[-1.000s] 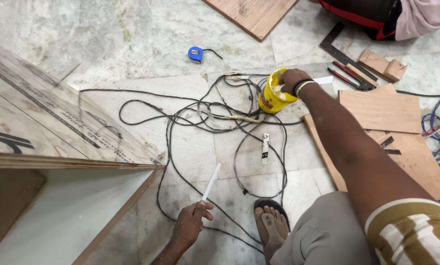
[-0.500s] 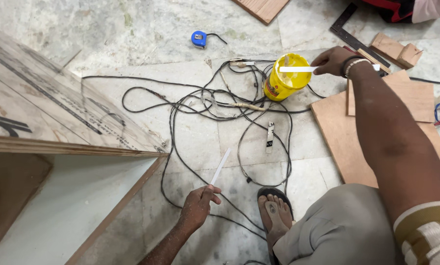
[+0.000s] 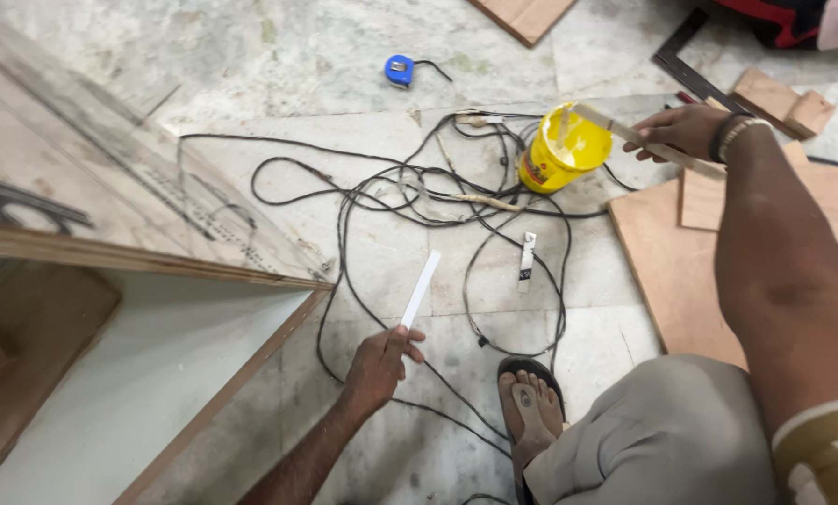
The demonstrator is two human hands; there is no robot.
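Two strips were in your grip: right hand (image 3: 685, 129) fingers clasped a wooden stick (image 3: 643, 140) over the yellow glue can (image 3: 561, 150); left hand (image 3: 381, 365) pinched a white strip (image 3: 421, 290), nearer you than the can.

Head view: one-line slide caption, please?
Left hand holds a white strip; right hand holds a wooden stick over a yellow tub.

Even, soft daylight; sharp focus
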